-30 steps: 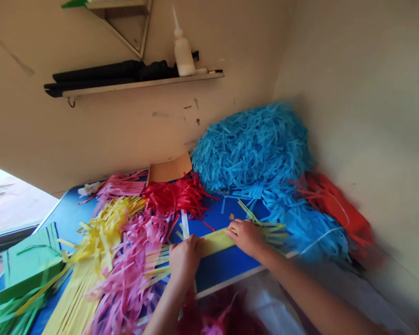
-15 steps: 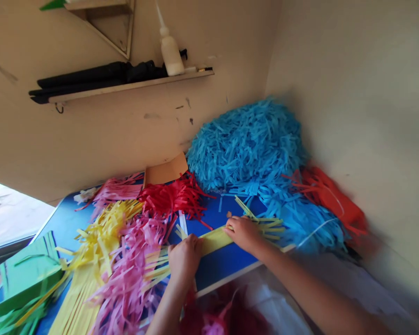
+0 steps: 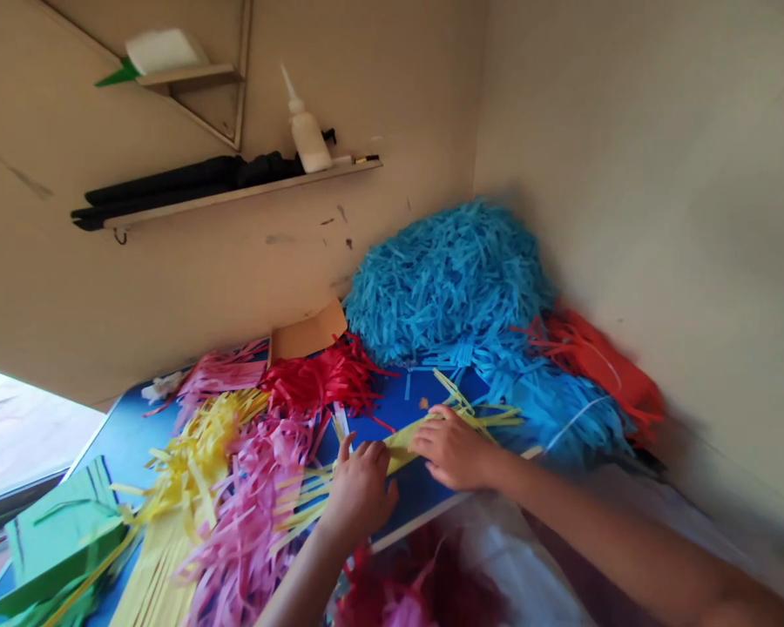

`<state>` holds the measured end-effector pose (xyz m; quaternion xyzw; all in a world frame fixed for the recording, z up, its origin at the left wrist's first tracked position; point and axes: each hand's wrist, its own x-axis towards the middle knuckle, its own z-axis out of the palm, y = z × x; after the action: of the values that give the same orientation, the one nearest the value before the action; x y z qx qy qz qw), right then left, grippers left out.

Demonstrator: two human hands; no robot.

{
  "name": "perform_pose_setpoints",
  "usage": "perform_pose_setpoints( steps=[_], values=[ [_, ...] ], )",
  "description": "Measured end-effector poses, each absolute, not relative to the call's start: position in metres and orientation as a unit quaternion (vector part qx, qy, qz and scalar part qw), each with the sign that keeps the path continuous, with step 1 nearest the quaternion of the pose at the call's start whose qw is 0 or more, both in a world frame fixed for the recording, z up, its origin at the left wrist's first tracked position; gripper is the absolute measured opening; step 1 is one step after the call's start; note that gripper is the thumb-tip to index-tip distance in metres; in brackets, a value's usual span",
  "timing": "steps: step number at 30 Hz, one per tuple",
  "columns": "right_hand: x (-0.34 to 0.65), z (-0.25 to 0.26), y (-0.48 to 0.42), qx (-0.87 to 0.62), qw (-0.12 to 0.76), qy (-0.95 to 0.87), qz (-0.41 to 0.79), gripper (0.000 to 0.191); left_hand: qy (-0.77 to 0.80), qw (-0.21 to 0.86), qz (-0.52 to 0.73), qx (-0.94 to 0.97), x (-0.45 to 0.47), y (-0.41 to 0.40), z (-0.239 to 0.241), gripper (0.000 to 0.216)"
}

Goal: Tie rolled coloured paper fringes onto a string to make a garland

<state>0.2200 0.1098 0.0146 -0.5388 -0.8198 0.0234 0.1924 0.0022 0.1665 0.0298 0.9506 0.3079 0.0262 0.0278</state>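
Note:
A strip of yellow fringed tissue paper (image 3: 400, 451) lies near the front edge of the blue table, its cut ends spreading to both sides. My left hand (image 3: 361, 492) rests on its left part, fingers loosely apart and thumb off to the side. Over the right part lies my right hand (image 3: 457, 450), its fingers stretched across the paper and its thumb lower down. Both palms face down, so the paper under them is hidden. Pink fringed paper (image 3: 254, 496) is just left of my left hand. Beyond my right hand spreads blue fringed paper (image 3: 549, 401).
A large blue fringed piece (image 3: 450, 279) stands in the corner. Red fringe (image 3: 323, 374), yellow fringe (image 3: 202, 444) and green paper (image 3: 65, 522) lie on the blue table (image 3: 388, 405). An orange-red bundle (image 3: 618, 374) sits right. A wall shelf (image 3: 248, 193) holds a white bottle (image 3: 310, 139).
Both hands have loosened from the yellow strip, their fingers now more spread over it. The strip's middle shows less between them. The view has shifted slightly up and right.

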Motion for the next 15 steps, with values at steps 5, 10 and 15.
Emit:
perform_pose_setpoints(
  steps=[5,10,15],
  values=[
    [0.224,0.001,0.122,-0.510,0.182,-0.839,0.053,0.031,0.328,0.028,0.036,0.944,0.005,0.169,0.027,0.030],
    [0.227,-0.002,0.132,-0.523,0.197,-0.826,0.069,0.029,0.362,0.032,0.067,0.929,0.000,0.174,0.018,0.031],
    [0.237,-0.007,0.147,-0.561,0.197,-0.797,0.109,0.011,0.408,0.043,0.096,0.907,-0.014,0.181,0.013,0.025]
  ],
)
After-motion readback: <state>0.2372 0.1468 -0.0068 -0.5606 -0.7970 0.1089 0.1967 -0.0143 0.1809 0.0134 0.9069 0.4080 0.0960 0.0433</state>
